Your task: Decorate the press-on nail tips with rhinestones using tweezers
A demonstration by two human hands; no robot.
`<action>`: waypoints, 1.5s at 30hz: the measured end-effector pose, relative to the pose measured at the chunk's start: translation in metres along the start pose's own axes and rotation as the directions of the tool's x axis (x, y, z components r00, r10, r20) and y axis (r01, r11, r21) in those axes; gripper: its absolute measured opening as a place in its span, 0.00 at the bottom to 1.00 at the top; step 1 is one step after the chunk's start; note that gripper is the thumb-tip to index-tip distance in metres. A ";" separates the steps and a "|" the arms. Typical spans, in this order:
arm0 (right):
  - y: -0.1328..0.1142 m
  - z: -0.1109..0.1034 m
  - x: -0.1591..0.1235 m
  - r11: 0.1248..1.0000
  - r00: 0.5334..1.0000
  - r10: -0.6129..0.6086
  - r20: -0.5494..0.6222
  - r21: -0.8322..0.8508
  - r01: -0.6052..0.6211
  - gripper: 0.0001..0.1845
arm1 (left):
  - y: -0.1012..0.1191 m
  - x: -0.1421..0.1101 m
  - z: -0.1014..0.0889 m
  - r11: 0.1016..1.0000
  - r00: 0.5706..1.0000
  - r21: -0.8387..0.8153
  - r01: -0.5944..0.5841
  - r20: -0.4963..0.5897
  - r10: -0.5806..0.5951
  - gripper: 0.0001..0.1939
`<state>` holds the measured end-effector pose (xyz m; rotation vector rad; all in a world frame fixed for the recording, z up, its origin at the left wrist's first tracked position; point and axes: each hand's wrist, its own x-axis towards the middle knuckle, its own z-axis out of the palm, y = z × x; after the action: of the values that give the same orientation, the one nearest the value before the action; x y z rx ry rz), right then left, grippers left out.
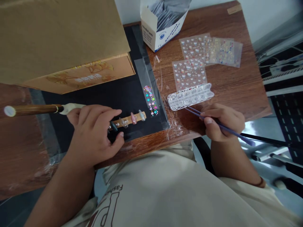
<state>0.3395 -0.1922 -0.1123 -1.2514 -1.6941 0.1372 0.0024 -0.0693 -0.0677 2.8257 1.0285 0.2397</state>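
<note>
My left hand (94, 129) lies palm down over the left end of a wooden strip (129, 120) carrying false nail tips, thumb and index finger on either side. Dark, clear, pink and pale blue nails show along it. Against the little-finger side is the white end of a brush (42, 109) with a wooden handle; whether the hand grips it is unclear. My right hand (223, 121) pinches purple tweezers (227, 128). Their tips reach the near edge of a clear compartment case (189, 97) holding small gems.
A large cardboard box (90, 74) stands on the black mat (94, 91) at left. Flower stickers (151, 99) on a clear sheet lie on its right side. Behind the case are patterned sticker sheets (189, 74), a gem packet (223, 52) and an open alcohol pad box (163, 34).
</note>
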 end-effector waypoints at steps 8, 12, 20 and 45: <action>-0.001 0.005 -0.001 0.996 0.996 -0.074 0.058 0.064 0.070 0.08 | 0.000 0.000 0.001 1.000 1.000 0.010 -0.001 -0.019 0.001 0.26; -0.006 0.007 0.002 0.993 0.989 -0.103 0.105 0.075 0.095 0.07 | 0.001 0.000 0.001 1.000 1.000 0.008 0.004 -0.018 -0.003 0.26; -0.014 0.009 0.021 0.998 0.973 -0.003 0.230 -0.060 0.017 0.04 | 0.000 0.002 0.001 1.000 1.000 -0.013 0.028 -0.001 -0.028 0.26; -0.008 0.010 0.016 0.999 0.980 0.031 0.195 -0.048 -0.022 0.04 | -0.008 0.003 0.007 0.997 0.992 -0.006 -0.076 -0.106 0.075 0.21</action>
<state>0.3263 -0.1795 -0.1028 -1.3311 -1.8576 0.2457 0.0007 -0.0618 -0.0760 2.8736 0.9373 0.4050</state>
